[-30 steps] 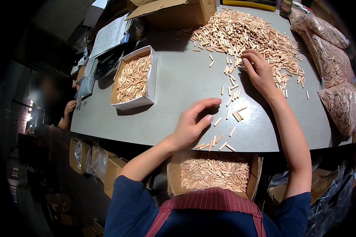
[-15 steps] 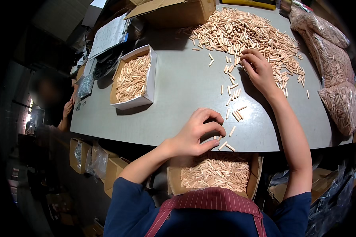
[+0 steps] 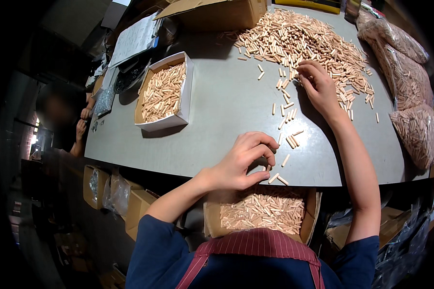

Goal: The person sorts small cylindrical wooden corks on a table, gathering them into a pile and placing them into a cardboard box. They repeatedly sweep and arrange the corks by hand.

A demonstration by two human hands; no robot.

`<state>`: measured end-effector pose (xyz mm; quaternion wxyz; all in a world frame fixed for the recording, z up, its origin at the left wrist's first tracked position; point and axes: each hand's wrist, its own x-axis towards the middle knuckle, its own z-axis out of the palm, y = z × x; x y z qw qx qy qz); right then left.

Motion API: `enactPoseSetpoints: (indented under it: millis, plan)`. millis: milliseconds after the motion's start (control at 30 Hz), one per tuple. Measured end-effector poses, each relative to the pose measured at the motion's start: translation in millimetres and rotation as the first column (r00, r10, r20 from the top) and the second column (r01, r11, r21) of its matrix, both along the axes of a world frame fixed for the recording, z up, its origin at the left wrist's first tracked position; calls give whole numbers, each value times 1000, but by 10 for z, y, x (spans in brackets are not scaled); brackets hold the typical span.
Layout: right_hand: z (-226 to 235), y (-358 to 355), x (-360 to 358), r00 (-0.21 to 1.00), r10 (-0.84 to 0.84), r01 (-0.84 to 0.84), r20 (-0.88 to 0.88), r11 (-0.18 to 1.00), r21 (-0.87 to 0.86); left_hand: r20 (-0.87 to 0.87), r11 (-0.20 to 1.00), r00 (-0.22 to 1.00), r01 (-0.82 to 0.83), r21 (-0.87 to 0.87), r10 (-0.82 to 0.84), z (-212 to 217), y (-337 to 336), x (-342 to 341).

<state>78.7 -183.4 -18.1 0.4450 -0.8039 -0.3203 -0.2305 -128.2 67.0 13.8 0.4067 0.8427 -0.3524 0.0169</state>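
Observation:
Wooden dowels lie in a large heap (image 3: pixel 304 36) at the far side of the grey table (image 3: pixel 217 111). A loose trail of dowels (image 3: pixel 292 140) runs from it toward the near edge. My left hand (image 3: pixel 248 161) rests at that edge, fingers curved and thumb apart. One or two dowels show in the gap by its fingertips; they do not look gripped. At the heap's near side is my right hand (image 3: pixel 320 91), fingers bent and apart, fingertips close to the dowels. Nothing is visibly held in it, though its palm is hidden.
A white box (image 3: pixel 187 98) of dowels stands to the left. Below the table edge is a cardboard box (image 3: pixel 311 212) of dowels. Plastic bags (image 3: pixel 412 130) of dowels line the right side. An open carton (image 3: pixel 217 17) sits at the back. Another person's hands (image 3: pixel 82 126) are far left.
The view has shifted slightly, so the table and dowels appear a little to the right. Both my hands keep nearly the same pose and place.

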Motion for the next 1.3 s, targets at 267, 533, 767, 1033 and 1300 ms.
enactPoseSetpoints:
  millis: [267, 533, 767, 1033, 1300]
  plan:
    - [-19, 12, -5, 998, 21, -19, -63, 999, 28, 30, 999, 999, 39, 38, -40, -123, -103, 44]
    - [-13, 53, -15, 997, -59, 65, -58, 993, 98, 77, 970, 993, 73, 232, -93, -56, -438, 180]
    - [-7, 6, 3, 997, -7, 12, -74, 997, 72, 135, 872, 887, 388, 300, -441, -157, -442, 260]
    - [38, 27, 7, 1000, -7, 8, -5, 996, 83, -66, 785, 782, 617, -61, -620, -122, -124, -213]
    - [31, -49, 63, 980, -186, 183, 74, 982, 53, 288, 802, 914, -392, 449, 286, -186, -88, 576]
